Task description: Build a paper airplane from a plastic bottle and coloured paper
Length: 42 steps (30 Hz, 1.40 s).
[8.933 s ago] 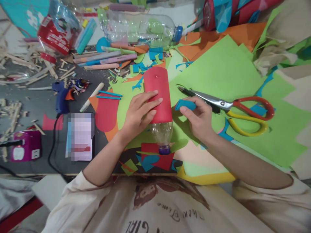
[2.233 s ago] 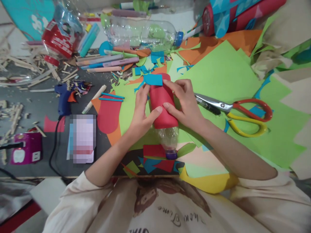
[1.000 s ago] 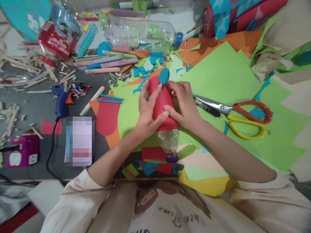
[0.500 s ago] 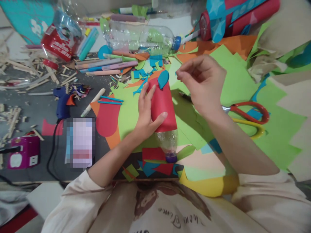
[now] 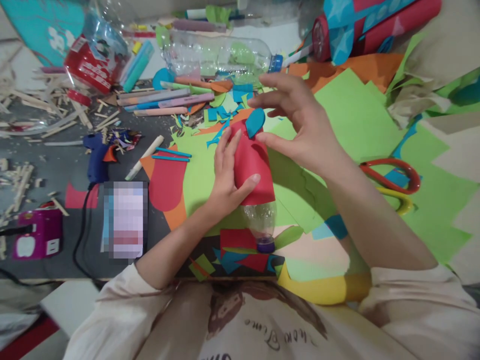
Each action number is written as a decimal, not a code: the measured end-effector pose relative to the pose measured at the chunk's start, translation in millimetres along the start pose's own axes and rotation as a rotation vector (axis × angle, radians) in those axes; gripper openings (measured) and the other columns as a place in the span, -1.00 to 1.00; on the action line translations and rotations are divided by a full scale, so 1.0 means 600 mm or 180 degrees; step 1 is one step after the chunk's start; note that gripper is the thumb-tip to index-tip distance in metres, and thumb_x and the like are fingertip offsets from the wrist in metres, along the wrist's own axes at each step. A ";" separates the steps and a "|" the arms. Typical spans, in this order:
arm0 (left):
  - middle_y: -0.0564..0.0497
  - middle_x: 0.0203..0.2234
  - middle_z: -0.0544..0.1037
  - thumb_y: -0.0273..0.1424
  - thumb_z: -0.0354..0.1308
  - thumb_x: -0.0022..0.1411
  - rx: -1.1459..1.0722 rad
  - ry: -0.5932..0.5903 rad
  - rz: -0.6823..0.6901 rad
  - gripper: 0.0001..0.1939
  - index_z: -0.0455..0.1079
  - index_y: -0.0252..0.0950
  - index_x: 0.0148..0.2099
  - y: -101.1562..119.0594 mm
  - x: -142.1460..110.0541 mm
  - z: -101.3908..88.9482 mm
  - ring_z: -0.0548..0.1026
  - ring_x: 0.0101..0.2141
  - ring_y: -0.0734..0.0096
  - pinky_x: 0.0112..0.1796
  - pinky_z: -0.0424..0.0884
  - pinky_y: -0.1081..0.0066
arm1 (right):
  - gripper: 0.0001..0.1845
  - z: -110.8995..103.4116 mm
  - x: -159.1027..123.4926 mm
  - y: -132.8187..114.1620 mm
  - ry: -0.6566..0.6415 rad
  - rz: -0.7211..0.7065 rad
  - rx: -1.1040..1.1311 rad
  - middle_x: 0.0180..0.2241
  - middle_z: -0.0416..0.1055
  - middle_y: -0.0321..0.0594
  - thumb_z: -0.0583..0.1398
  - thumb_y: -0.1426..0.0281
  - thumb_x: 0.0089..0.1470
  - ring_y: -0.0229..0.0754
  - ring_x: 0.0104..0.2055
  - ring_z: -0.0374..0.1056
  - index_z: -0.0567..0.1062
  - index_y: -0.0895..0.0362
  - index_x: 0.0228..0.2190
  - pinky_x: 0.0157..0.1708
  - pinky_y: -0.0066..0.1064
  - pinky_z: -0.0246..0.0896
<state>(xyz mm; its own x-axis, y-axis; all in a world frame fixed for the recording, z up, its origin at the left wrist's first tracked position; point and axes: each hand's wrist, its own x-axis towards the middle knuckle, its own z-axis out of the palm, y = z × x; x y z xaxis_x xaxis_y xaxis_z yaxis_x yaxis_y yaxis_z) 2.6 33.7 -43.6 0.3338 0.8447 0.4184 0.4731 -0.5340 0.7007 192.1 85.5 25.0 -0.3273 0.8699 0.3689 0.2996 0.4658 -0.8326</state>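
A plastic bottle [image 5: 259, 217] wrapped in red paper [image 5: 252, 172] lies on the table, its purple cap [image 5: 265, 244] toward me. My left hand [image 5: 226, 182] holds it, fingers along the left side and thumb across the red paper. At the bottle's far end a blue leaf-shaped paper piece [image 5: 255, 123] stands up from the red wrap. My right hand [image 5: 305, 132] is just right of that piece, fingers spread and thumb close to its lower edge. No object shows between those fingers.
Green paper sheets [image 5: 348, 107] cover the right side, with scissors [image 5: 392, 175] among them. A glue gun [image 5: 96, 157], a phone [image 5: 125, 220] and a purple box [image 5: 37, 234] are at left. Behind are markers [image 5: 168, 100], a clear bottle [image 5: 221, 55] and a red-and-blue paper-covered bottle [image 5: 378, 30].
My right hand has opened from a pinch and moved slightly left, bringing its thumb close to the blue paper piece. My left hand stays on the bottle.
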 end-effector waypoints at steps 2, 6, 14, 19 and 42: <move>-0.13 0.41 -0.06 0.12 -0.09 0.31 0.0016 0.0022 -0.0003 -0.21 -0.22 -0.03 0.43 0.002 0.000 0.000 -0.08 0.40 -0.03 0.33 -0.05 -0.08 | -0.39 0.004 0.001 0.008 -0.0023 0.0030 -0.0062 0.01 0.53 -0.25 0.35 0.27 0.01 0.04 0.15 0.39 0.30 -0.19 0.08 0.02 -0.05 0.38; -0.08 0.40 -0.02 0.12 -0.08 0.31 0.0041 0.0069 -0.0068 -0.23 -0.18 -0.01 0.43 0.005 0.001 0.000 -0.04 0.39 -0.02 0.33 -0.02 -0.08 | -0.38 0.010 0.001 0.022 -0.0092 -0.0047 -0.0184 0.04 0.51 -0.26 0.31 0.26 0.06 0.03 0.17 0.37 0.24 -0.22 0.12 -0.02 -0.08 0.40; -0.11 0.40 -0.02 0.13 -0.09 0.31 0.0079 0.0076 -0.0009 -0.21 -0.18 -0.07 0.43 0.001 -0.001 0.000 -0.02 0.38 -0.09 0.33 0.00 -0.10 | -0.40 0.020 0.002 0.028 -0.0060 -0.0043 -0.0296 -0.04 0.50 -0.25 0.29 0.25 0.07 0.02 0.08 0.44 0.25 -0.20 0.11 -0.08 -0.15 0.42; -0.04 0.40 0.00 0.16 -0.11 0.30 0.0078 0.0125 -0.0045 -0.22 -0.16 0.00 0.43 0.002 0.000 0.001 -0.03 0.39 -0.06 0.34 0.01 -0.09 | -0.45 0.021 0.001 0.016 0.0058 -0.0035 -0.0347 0.04 0.46 -0.25 0.31 0.24 0.05 0.03 0.03 0.45 0.30 -0.22 0.06 -0.05 -0.10 0.42; -0.13 0.41 -0.07 0.13 -0.08 0.31 0.0033 -0.0028 -0.0063 -0.21 -0.24 0.01 0.43 0.000 -0.001 0.001 -0.07 0.39 -0.01 0.32 -0.05 -0.09 | -0.62 0.007 0.002 0.014 0.0178 -0.0022 0.0453 -0.13 0.56 -0.30 0.24 0.13 0.11 -0.05 0.02 0.47 0.39 -0.15 -0.02 -0.11 -0.17 0.40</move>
<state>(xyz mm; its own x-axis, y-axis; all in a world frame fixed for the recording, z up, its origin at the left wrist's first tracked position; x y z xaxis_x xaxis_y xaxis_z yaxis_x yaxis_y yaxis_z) 2.6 33.1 -44.1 0.3314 0.8548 0.3993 0.4880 -0.5176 0.7029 190.4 89.9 16.9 -0.2773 0.8763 0.3939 0.1661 0.4475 -0.8787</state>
